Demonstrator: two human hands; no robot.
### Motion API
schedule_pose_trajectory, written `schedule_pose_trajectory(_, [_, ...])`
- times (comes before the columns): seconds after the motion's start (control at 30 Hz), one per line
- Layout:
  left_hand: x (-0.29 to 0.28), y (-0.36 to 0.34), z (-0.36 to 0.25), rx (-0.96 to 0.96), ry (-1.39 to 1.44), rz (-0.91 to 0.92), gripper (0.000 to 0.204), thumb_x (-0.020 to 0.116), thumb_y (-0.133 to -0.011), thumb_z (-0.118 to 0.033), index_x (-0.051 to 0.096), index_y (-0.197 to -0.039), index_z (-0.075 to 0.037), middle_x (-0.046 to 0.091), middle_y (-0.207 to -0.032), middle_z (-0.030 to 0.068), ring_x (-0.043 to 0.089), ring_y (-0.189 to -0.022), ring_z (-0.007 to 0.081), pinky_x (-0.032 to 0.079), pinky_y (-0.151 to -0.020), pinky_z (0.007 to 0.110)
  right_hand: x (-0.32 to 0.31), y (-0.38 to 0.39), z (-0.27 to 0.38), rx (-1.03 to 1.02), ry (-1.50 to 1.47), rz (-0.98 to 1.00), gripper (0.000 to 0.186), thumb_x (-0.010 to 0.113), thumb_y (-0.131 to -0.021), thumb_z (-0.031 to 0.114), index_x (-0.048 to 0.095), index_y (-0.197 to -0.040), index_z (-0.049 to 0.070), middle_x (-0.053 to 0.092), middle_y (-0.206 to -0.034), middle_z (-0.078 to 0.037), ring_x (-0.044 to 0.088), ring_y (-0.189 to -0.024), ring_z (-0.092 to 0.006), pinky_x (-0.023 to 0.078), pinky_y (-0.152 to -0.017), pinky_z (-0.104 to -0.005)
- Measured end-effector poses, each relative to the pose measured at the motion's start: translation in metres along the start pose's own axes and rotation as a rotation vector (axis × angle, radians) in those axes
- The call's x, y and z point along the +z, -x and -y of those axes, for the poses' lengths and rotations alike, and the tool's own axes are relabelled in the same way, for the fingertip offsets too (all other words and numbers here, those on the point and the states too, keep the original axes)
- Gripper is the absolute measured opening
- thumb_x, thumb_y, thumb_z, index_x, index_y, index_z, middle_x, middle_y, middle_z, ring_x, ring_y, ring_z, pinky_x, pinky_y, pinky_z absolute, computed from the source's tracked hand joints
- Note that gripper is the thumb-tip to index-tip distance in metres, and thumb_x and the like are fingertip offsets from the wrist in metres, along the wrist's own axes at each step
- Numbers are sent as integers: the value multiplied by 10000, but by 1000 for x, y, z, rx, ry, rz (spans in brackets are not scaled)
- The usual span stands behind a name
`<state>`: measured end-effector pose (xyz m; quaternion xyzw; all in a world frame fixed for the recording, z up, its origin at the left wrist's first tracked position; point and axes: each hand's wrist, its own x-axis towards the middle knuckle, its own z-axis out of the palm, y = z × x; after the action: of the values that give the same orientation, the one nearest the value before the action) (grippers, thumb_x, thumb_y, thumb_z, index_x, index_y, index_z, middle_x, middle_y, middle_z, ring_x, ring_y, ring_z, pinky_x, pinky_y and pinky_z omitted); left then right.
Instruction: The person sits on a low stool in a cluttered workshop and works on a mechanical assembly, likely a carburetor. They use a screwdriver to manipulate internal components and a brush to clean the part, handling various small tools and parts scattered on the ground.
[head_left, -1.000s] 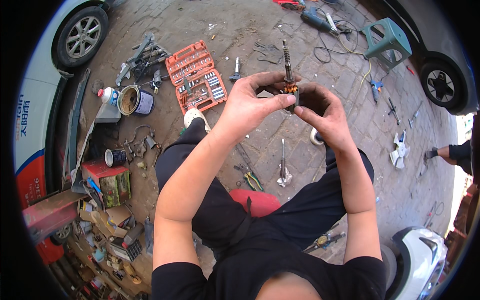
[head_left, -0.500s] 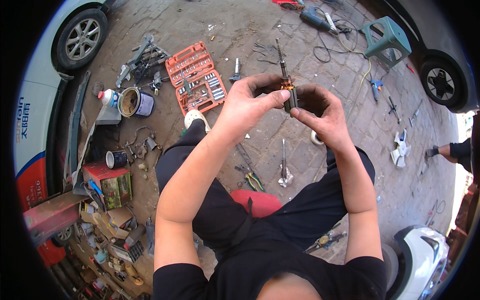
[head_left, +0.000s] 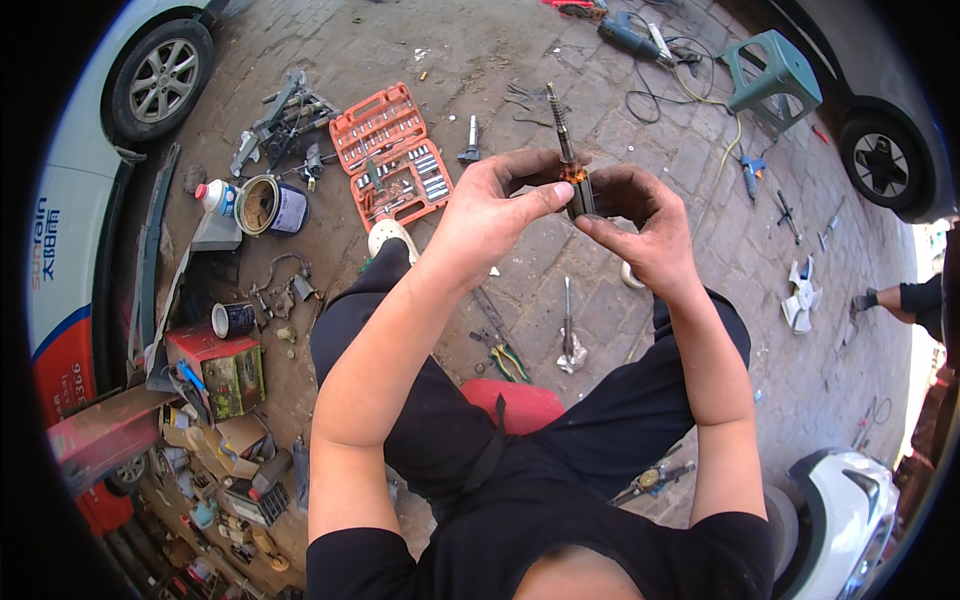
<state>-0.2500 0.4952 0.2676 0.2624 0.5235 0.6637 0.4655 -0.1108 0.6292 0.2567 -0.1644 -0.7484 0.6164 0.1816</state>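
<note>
I hold a motor armature upright, tilted slightly left, its threaded steel shaft above a copper commutator and a dark cylindrical body. My left hand grips it from the left, thumb at the copper part. My right hand has curled, dirty fingers round its right side, thumb at the bottom. Below on the paving, between my knees, lie a screwdriver and pliers. Just beyond my left hand lies an open orange socket set, with a separate metal part beside it.
Cars flank me. A green stool, power tool with cables, glue gun and white fan are on the right. Cans and clutter lie left. Another person's leg shows at the right edge.
The armature's top has tipped a little to the left since a second ago, and my right thumb has shifted slightly left at its lower end. My arms are nearly unmoved.
</note>
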Motion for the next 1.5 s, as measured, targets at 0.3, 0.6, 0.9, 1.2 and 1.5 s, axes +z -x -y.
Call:
schedule_pose_trajectory(0.3, [-1, 0, -1, 25, -10, 57, 335, 596, -856, -101, 569, -1171, 10, 609, -1138, 75, 548, -1072, 154, 399, -962, 294, 3, 0, -2, -19, 55, -42, 360, 754, -703, 64, 584, -1010, -17, 648, -940, -93, 635, -858, -146, 508, -787, -283])
schedule_pose_trajectory(0.6, [-4, -2, 6, -46, 46, 70, 356, 546, -887, -109, 525, -1210, 39, 574, -1191, 81, 526, -1109, 165, 391, -977, 309, 3, 1, -3, -23, 52, -37, 379, 786, -677, 81, 586, -984, -20, 651, -886, -79, 628, -791, -128, 511, -720, -264])
schedule_pose_trajectory(0.9, [-4, -2, 4, -105, 148, 90, 359, 534, -892, -107, 519, -1223, 33, 574, -1190, 79, 541, -1084, 160, 409, -956, 309, 3, 2, -2, -43, 40, -50, 379, 795, -665, 85, 586, -963, -17, 647, -844, -69, 614, -747, -111, 505, -684, -251])
schedule_pose_trajectory(1.2, [-3, -5, 7, -86, 105, 101, 385, 584, -875, -138, 526, -1215, 34, 592, -1152, 87, 557, -1050, 161, 423, -929, 291, 1, 4, -3, -32, 67, -68, 360, 795, -674, 105, 598, -951, -15, 643, -833, -57, 606, -735, -103, 501, -681, -245])
schedule_pose_trajectory(1.5, [-28, -12, 0, -135, 354, -320, 126, 559, -876, -95, 619, -972, -39, 632, -884, 50, 591, -777, 138, 492, -688, 269, -14, -5, -41, 151, 149, -103, 193, 673, -816, 156, 633, -909, -9, 657, -859, -55, 614, -821, -115, 474, -773, -244])
